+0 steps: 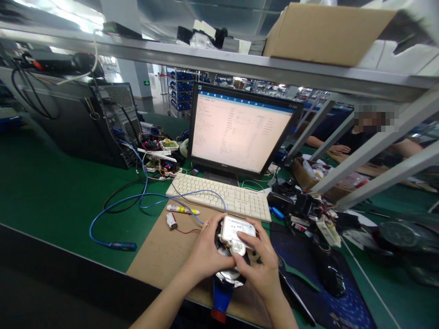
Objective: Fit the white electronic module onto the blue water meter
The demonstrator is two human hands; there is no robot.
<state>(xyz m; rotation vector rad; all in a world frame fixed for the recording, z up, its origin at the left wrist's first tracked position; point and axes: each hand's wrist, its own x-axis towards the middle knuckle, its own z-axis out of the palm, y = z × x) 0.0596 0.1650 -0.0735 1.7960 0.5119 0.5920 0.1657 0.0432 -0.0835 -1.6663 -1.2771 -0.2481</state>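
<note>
A white plastic module (236, 230) with printed text on its face sits over a dark, round device with a silver lower part (229, 276) and a blue pipe-like end (222, 294). My left hand (207, 251) grips the left side of this assembly, its thumb near the module's lower edge. My right hand (262, 256) holds the module from the right, fingers across its face and thumb at its lower tab. Left of my hands, a small white battery (171, 221) with thin wires lies on the brown board (159, 249), below a yellow and white tube (183, 209).
Behind my hands are a white keyboard (219, 196) and a monitor (242, 130). A blue cable (98, 217) loops at left. On the right lie a black mouse (327, 269), a mouse pad (350, 304) and electronic parts. A person sits beyond the shelf struts.
</note>
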